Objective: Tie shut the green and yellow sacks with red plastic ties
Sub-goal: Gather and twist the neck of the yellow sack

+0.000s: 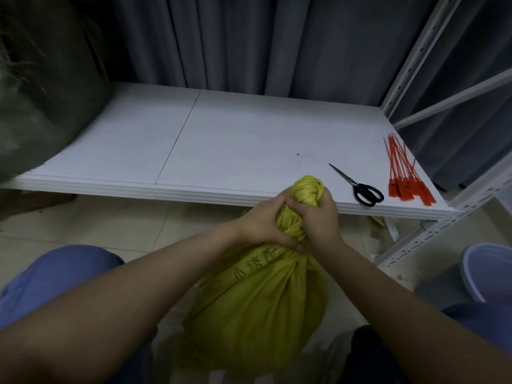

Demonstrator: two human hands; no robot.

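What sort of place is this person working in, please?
Probably a storeroom or packing area: a white slotted-steel shelving rack, a bundle of red plastic ties beside black-handled scissors, and a yellow woven sack.

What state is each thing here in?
Yellow sack: neck bunched, no tie on it.
Left hand: grips the neck.
Right hand: grips the neck.
Scissors: closed, lying on shelf.
Red ties: loose bunch, lying on shelf.
Green sack: mouth not visible.
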